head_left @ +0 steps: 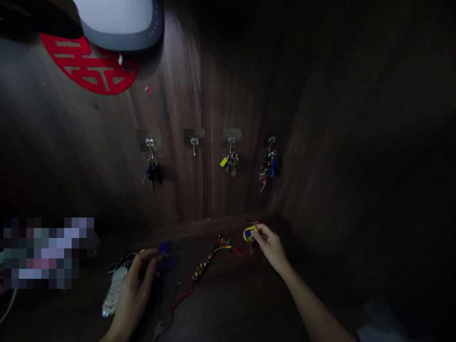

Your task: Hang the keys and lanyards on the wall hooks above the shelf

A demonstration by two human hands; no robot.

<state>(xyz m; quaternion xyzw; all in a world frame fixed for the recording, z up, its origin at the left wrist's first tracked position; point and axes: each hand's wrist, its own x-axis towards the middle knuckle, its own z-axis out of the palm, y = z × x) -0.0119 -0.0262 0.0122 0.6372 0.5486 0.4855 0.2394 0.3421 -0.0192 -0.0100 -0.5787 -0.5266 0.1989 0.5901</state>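
Note:
My left hand (133, 285) rests on the dark wooden shelf (228, 304), fingers curled and pinched on a key bunch with blue tags (164, 251). Farther right, my right hand (272, 247) pinches a yellow and blue key tag (249, 233) near the back of the shelf. A braided multicoloured cord (204, 266) lies between both hands. On the wood wall hang several hooks: one bears dark keys (152, 171), one is an empty hook (194, 145), one bears keys with a yellow tag (231, 164), one bears keys with blue tags (270, 168).
A white remote control (113, 292) lies just left of my left hand. A red paper cutting (89, 66) is stuck on the wall at upper left, under a white and grey rounded object (121, 23). A side wall (356, 166) closes the right.

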